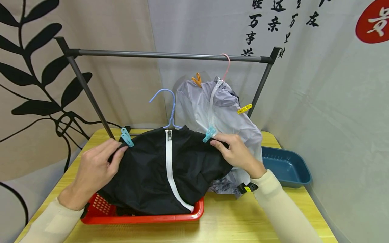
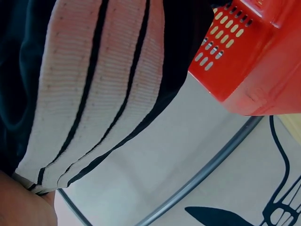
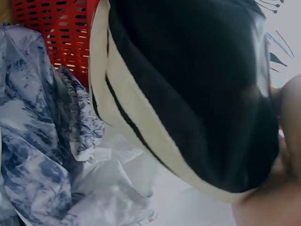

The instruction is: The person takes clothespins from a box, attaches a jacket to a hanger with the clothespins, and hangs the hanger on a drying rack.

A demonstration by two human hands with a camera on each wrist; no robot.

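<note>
A black jacket (image 1: pixel 146 165) with a white front zipper hangs on a blue hanger (image 1: pixel 172 108), whose hook stands free of the rack. A light-blue clothespin (image 1: pixel 127 137) is at its left shoulder, another clothespin (image 1: pixel 209 134) at its right. My left hand (image 1: pixel 97 167) pinches the jacket's left shoulder edge just below the clothespin. On the other side my right hand (image 1: pixel 238 152) pinches the right shoulder beside its clothespin. White stripes (image 2: pixel 99 94) run along the jacket's sleeve in the left wrist view. Below, the jacket overlaps a red basket (image 1: pixel 143 220).
Behind, a grey rack (image 1: pixel 158 54) spans the table (image 1: pixel 237 222). From its bar a pale jacket (image 1: pixel 194 104) hangs on a pink hanger (image 1: pixel 227 65), with an orange clothespin (image 1: pixel 197 80) and a yellow one (image 1: pixel 244 108). A blue tray (image 1: pixel 301 172) stands at the right.
</note>
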